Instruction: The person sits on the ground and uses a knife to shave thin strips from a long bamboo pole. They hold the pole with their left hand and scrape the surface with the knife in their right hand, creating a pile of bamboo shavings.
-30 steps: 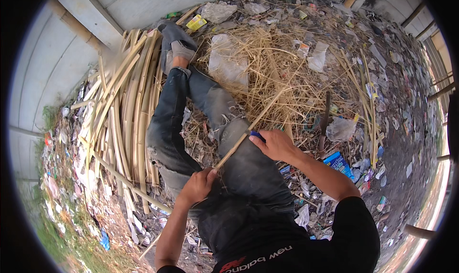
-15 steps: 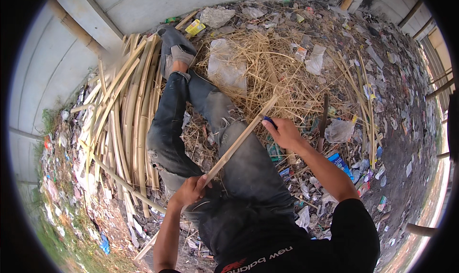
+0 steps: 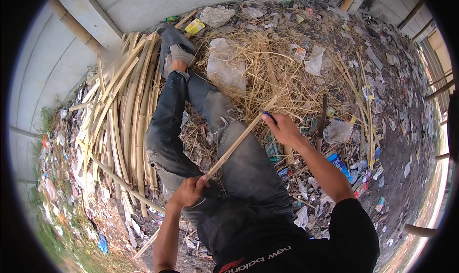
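Observation:
I sit on the ground with my jeans-clad legs (image 3: 210,115) stretched out. My left hand (image 3: 187,191) grips the near end of a thin pale bamboo strip (image 3: 239,140) that runs diagonally across my thigh toward the upper right. At the strip's far part, my right hand (image 3: 283,128) is closed around a small tool with a blue handle (image 3: 267,116). The tool's blade is hidden.
A pile of long bamboo strips (image 3: 124,110) lies to my left against a grey wall (image 3: 43,67). Dry shavings (image 3: 272,67), plastic bags (image 3: 224,65) and litter cover the ground ahead and to the right. A dark stick (image 3: 321,122) stands near my right hand.
My right hand has slid with the tool along the strip, away from me toward its far end. The left hand keeps its grip near my lap.

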The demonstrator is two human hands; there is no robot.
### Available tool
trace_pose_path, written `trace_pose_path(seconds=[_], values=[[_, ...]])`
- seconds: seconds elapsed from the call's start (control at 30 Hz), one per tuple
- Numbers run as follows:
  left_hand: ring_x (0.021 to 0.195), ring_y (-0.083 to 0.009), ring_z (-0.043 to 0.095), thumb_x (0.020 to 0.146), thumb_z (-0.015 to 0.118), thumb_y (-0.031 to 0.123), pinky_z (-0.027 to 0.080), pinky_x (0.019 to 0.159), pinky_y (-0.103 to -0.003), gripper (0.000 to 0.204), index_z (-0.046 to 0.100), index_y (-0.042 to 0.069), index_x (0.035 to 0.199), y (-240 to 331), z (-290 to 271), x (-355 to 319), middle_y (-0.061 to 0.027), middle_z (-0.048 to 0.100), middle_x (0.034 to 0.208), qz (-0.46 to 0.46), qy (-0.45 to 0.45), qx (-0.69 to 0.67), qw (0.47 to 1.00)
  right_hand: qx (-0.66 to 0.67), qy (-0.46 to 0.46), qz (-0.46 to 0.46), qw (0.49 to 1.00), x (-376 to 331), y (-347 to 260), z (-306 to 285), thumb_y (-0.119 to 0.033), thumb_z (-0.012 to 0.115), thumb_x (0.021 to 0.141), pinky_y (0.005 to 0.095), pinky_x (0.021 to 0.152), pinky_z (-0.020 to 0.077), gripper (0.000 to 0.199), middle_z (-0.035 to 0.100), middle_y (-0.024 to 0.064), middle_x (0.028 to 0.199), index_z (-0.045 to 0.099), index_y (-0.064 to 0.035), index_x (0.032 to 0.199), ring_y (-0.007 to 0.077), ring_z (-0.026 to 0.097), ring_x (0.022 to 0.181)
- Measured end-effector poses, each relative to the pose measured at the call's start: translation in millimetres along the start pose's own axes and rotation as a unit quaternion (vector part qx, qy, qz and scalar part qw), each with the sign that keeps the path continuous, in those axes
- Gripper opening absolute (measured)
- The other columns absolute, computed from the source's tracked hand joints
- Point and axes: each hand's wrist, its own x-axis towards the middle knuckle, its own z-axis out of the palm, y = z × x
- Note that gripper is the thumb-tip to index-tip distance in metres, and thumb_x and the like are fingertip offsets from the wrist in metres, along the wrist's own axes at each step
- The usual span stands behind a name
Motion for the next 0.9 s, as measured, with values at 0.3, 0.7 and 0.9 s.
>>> trace_pose_path(seconds=[0.3, 0.7, 0.9], values=[[0.084, -0.0549, 0.067, 0.112, 0.048, 0.040, 0.052, 0.075, -0.064, 0.041, 0.065, 0.002, 0.113, 24.2, 30.1, 5.9, -0.0300, 0.069, 0.080, 0.013, 0.077, 0.133, 0.988, -0.097, -0.121, -0.015, 0.988, -22.0, -34.6, 22.6, -0.051, 0.049, 0.111, 0.0538, 0.066, 0.0501, 0.057, 0.063, 0.0225, 0.068, 0.070, -0.0007, 0.094, 0.0453, 0.066, 0.068], [0.080, -0.0566, 0.063, 0.113, 0.048, 0.035, 0.048, 0.069, -0.062, 0.041, 0.061, -0.003, 0.103, 42.3, 50.6, 38.1, -0.0333, 0.064, 0.075, 0.058, 0.122, 0.103, 0.986, -0.110, -0.156, -0.018, 0.981, -53.2, -50.1, 33.7, -0.053, 0.053, 0.108, 0.0577, 0.067, 0.0530, 0.062, 0.068, 0.0265, 0.072, 0.069, 0.0001, 0.081, 0.0501, 0.068, 0.074], [0.076, -0.0558, 0.065, 0.112, 0.050, 0.034, 0.052, 0.069, -0.061, 0.041, 0.062, -0.004, 0.105, 42.8, 47.0, 32.9, -0.0321, 0.066, 0.075, 0.068, 0.135, 0.170, 0.974, -0.123, 0.009, 0.066, 0.990, -2.5, 14.7, 20.1, -0.053, 0.048, 0.110, 0.0564, 0.069, 0.0520, 0.066, 0.067, 0.0248, 0.072, 0.069, 0.0028, 0.083, 0.0472, 0.068, 0.075]])
